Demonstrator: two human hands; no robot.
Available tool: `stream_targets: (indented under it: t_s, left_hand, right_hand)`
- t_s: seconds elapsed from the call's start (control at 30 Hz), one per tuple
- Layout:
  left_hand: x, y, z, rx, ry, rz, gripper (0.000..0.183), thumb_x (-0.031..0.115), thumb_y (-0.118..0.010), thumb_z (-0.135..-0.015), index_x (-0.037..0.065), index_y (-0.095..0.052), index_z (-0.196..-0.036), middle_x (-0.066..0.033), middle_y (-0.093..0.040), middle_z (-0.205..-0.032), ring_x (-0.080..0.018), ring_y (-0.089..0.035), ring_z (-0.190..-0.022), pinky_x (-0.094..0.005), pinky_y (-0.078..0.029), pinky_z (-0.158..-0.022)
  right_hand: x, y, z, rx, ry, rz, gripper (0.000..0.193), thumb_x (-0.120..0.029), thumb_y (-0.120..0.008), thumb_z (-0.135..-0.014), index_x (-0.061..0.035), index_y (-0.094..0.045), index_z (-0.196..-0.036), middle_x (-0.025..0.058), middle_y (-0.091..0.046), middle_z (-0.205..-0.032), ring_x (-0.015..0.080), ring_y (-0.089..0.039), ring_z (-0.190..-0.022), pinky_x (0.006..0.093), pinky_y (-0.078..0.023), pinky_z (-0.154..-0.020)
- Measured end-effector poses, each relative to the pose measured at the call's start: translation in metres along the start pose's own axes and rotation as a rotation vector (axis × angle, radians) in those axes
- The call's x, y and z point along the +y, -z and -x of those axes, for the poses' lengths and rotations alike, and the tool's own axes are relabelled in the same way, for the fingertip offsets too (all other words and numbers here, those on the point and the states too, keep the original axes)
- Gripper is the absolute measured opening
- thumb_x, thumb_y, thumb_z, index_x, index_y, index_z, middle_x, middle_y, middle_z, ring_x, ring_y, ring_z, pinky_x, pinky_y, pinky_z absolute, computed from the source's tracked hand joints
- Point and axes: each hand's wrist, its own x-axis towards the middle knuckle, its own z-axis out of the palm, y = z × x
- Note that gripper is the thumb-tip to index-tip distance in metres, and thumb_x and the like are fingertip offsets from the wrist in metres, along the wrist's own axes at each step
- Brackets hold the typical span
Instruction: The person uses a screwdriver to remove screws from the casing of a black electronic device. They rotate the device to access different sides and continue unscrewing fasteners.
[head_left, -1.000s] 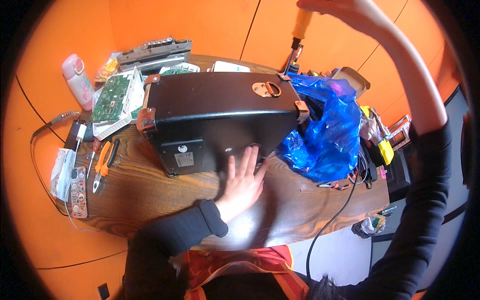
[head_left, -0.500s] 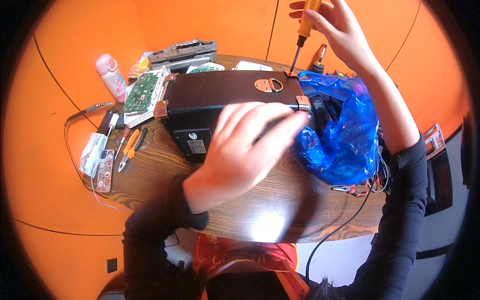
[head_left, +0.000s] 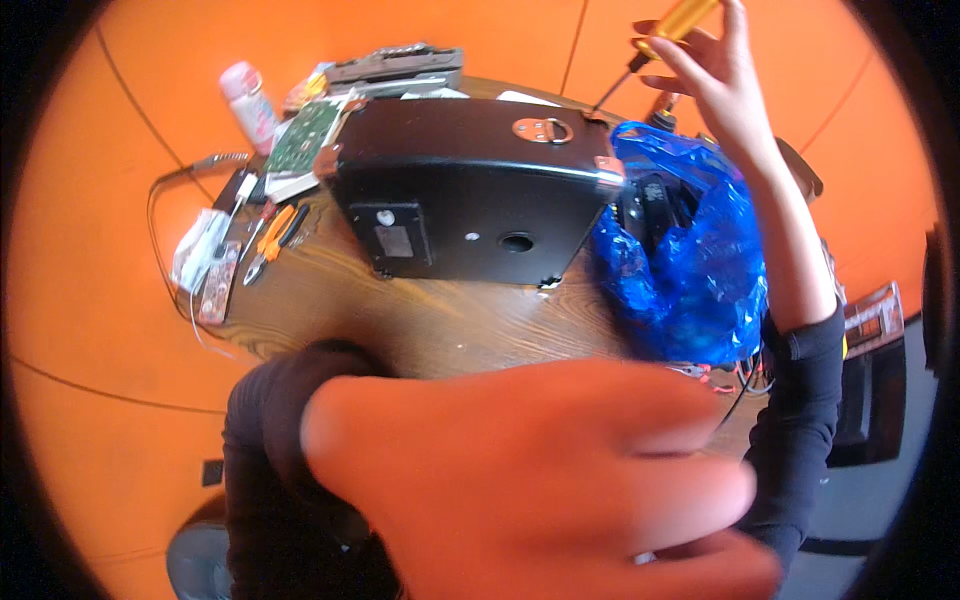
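Across the lower part of the view, close to the camera and blurred, the left hand [head_left: 530, 470] reaches rightward with its fingers extended; a small pale spot shows between its lower fingers, so whether it pinches something or is empty cannot be told; at the upper right, well apart from it, the right hand [head_left: 715, 75] has its fingers curled around the yellow handle of a screwdriver [head_left: 682, 20], whose shaft slants down to the far right corner of a black case [head_left: 465, 170]; whether the tip touches is too small to tell.

One second ago the left hand lay spread against the front of the case; it has since lifted off and come back toward the wearer, so a round dark hole [head_left: 516, 242] in that front now shows; the screwdriver, nearly upright then, leans more now; this suggests the case is no longer being steadied by hand.

The case stands on the far side of the wooden surface [head_left: 340, 290], with a metal ring [head_left: 560, 131] on top and a dark plate [head_left: 413, 222] on its front; just right of it, a blue plastic bag [head_left: 715, 280] holds dark things; to its left lie orange-handled pliers [head_left: 272, 240]; farther back are a green circuit board [head_left: 305, 138], a pink bottle [head_left: 250, 105] and a grey machine [head_left: 395, 70]; behind rises an orange wall [head_left: 500, 40].
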Motion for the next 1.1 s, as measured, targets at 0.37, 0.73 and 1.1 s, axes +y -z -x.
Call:
stream_targets:
  t_s: [0.37,0.73,1.1]
  left_hand:
    - [-0.077,0.004,-0.015,-0.223,0.086,-0.342,0.017,0.01,-0.052,-0.079,0.002,-0.061,-0.091,-0.0081,-0.061,-0.081,-0.0226,-0.06,-0.074,-0.0319,-0.048,-0.065]
    - [-0.208,0.008,-0.011,-0.48,0.64,-0.421,0.017,0.015,-0.061,-0.083,0.003,-0.068,-0.092,-0.0099,-0.061,-0.084,-0.0194,-0.06,-0.078,-0.0303,-0.048,-0.071]
    - [-0.183,0.005,-0.017,-0.141,0.755,-0.397,0.02,0.018,-0.053,-0.089,-0.002,-0.055,-0.088,-0.0078,-0.061,-0.077,-0.0122,-0.06,-0.072,-0.0247,-0.048,-0.063]
  right_hand:
    - [0.019,0.0,0.009,0.149,0.059,-0.157,0.078,0.002,-0.053,-0.086,-0.0276,-0.006,-0.14,0.0145,-0.055,-0.098,0.0165,-0.057,-0.085,0.0256,-0.051,-0.066]
    - [0.035,0.003,0.035,0.255,0.159,-0.138,0.068,-0.001,-0.048,-0.09,-0.0212,-0.004,-0.138,0.0227,-0.054,-0.11,0.0262,-0.06,-0.099,0.0369,-0.054,-0.078]
    - [0.043,0.028,0.152,0.745,-0.093,-0.4,0.07,-0.007,-0.054,-0.088,-0.0248,-0.009,-0.138,0.0236,-0.05,-0.117,0.03,-0.058,-0.101,0.035,-0.053,-0.076]
